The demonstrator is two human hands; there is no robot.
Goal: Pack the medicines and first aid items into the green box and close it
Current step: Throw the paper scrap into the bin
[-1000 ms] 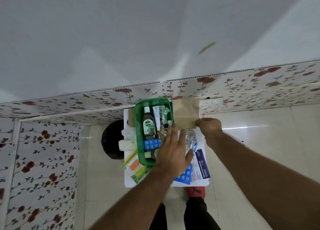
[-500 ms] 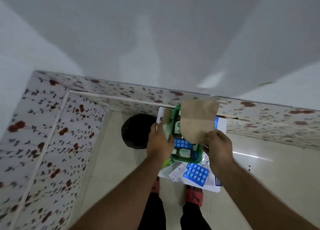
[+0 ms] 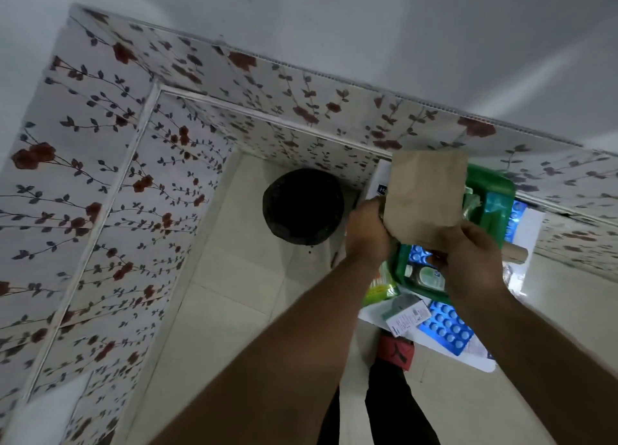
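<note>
A: What is held by the left hand (image 3: pixel 368 230)?

B: The lower left corner of a flat brown paper bag (image 3: pixel 426 197) is gripped, fingers curled tight on its matte, creased surface.

A: And the right hand (image 3: pixel 471 254)?

B: It is closed on the bag's lower right edge, at about four o'clock from the left hand. The bag is held above the green box (image 3: pixel 491 210).

A: Where is the box found?

B: On a white surface (image 3: pixel 481 361), at three o'clock from the left hand; glossy plastic, rectangular. A bottle (image 3: pixel 428 277) and a blue blister strip (image 3: pixel 418 254) are seen inside.

A: Farther out?

B: A blue blister pack (image 3: pixel 448 327) lies at five o'clock, beside the box. A round black object (image 3: pixel 302 205) sits at nine o'clock on the tiled floor.
</note>
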